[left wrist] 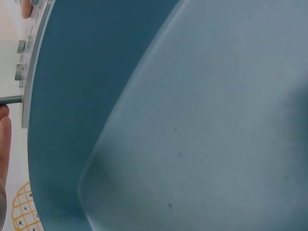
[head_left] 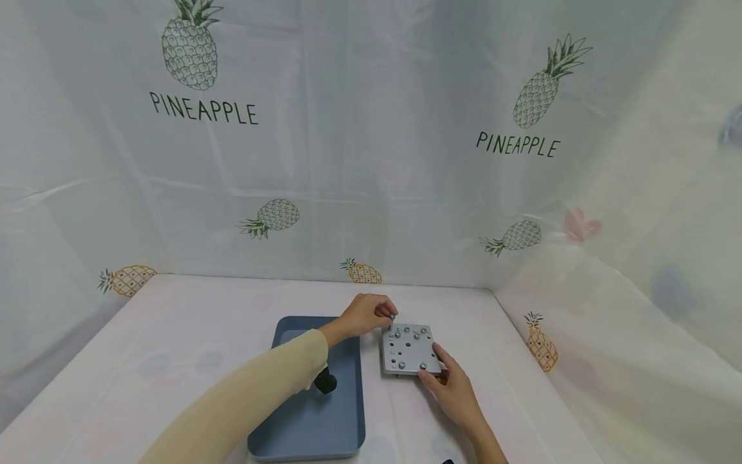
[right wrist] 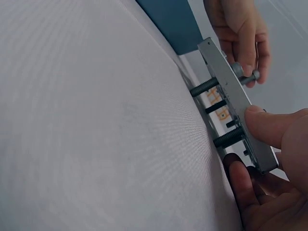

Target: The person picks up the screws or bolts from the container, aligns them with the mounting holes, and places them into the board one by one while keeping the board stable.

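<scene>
A square grey metal plate (head_left: 408, 354) with several holes and socket-head bolts lies to the right of the tray. Over its far left corner, my left hand (head_left: 366, 314) pinches a bolt (head_left: 392, 316) between thumb and fingers. That bolt (left wrist: 10, 100) stands upright to the plate's face in the left wrist view, its lower end at the surface. My right hand (head_left: 455, 390) grips the near right corner, thumb (right wrist: 269, 127) along the edge and fingers underneath. Threaded shanks (right wrist: 228, 138) of other bolts stick out below the plate, holding it above the cloth.
A blue-grey rectangular tray (head_left: 358, 412) stands left of the plate, beneath my left forearm. White cloth (head_left: 191, 399) covers the table. A pineapple-print curtain (head_left: 371, 129) hangs behind the table and along its right side.
</scene>
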`<state>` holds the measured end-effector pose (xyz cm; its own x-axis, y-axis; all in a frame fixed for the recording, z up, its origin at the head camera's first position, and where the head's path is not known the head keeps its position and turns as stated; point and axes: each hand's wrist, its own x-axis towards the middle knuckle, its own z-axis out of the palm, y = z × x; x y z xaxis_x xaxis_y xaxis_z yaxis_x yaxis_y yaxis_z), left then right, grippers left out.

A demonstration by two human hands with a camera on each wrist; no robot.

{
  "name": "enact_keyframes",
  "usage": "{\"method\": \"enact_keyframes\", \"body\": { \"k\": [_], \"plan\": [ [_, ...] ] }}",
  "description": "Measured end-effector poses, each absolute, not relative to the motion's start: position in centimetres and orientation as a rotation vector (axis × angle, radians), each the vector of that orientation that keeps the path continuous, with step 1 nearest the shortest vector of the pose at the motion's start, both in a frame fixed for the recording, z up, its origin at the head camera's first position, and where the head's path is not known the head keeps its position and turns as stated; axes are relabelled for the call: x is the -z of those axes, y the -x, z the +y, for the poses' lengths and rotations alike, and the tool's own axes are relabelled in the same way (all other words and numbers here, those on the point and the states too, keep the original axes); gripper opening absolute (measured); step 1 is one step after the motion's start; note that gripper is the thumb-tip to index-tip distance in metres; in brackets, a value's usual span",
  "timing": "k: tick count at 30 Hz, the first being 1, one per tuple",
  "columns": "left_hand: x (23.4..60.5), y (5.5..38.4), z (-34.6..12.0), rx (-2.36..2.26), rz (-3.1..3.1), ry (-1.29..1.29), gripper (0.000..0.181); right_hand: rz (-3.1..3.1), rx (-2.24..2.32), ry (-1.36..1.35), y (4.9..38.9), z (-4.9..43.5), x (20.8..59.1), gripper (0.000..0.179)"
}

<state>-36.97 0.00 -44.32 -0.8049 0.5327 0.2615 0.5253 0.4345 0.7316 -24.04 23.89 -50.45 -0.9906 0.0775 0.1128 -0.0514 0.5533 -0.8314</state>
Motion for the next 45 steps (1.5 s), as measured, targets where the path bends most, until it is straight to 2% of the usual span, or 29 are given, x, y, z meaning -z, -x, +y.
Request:
{"method": "enact_keyframes", "body": {
  "k": [11, 45],
  "plan": [
    [45.42, 37.64, 0.08, -1.314, 2.664, -0.972, 0.019, -2.655, -1.416, 0.024, 23.99, 23.84, 50.59, 0.080],
    [45.24, 36.84, 0.09, -1.264, 2.682, -1.000, 0.015, -2.665, -1.391, 0.024, 23.77, 23.58, 50.27, 0.081]
  ]
}}
